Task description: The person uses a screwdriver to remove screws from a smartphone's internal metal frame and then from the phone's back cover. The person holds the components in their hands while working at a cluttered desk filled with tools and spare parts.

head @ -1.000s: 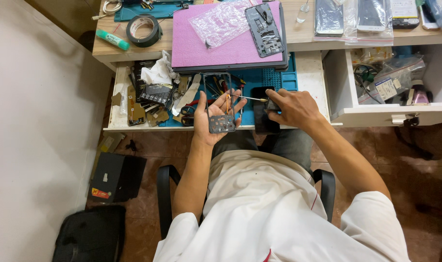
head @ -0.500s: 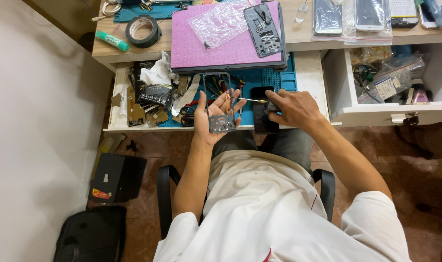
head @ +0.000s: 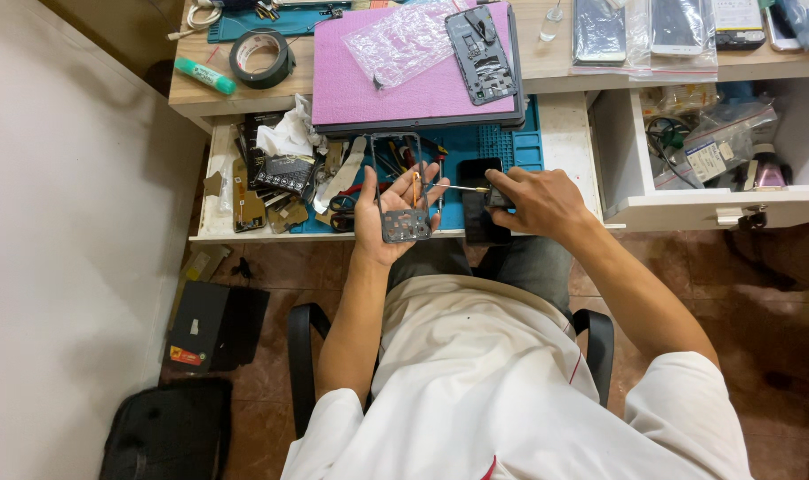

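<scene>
The left hand (head: 394, 213) lies palm up over the front edge of the pulled-out tray (head: 547, 124), its fingers curled loosely around a dark phone frame (head: 399, 191), a thin rectangular bezel whose lower end carries a small grey board; the hand is clamped on that frame from below. The right hand (head: 533, 200) is closed around the handle of a slim tool (head: 462, 188), a screwdriver or tweezers by the look of it, too fine to tell which, and its metal tip points toward nine o'clock and meets the frame near its middle. Against the two earlier pictures little has moved: the frame sits in the same palm at the same tilt, and the tool tip has only crept a touch further in toward the frame, so the work looks like steady fine picking at one spot and not a change of step. Just at six o'clock from the right hand a dark phone (head: 483, 200) lies on the blue mat (head: 511, 151). At twelve o'clock a pink pad (head: 369, 84) rests on the bench (head: 556, 71) with another stripped frame (head: 481, 53) on it, and a roll of tape (head: 260, 55) sits at eleven o'clock.
</scene>
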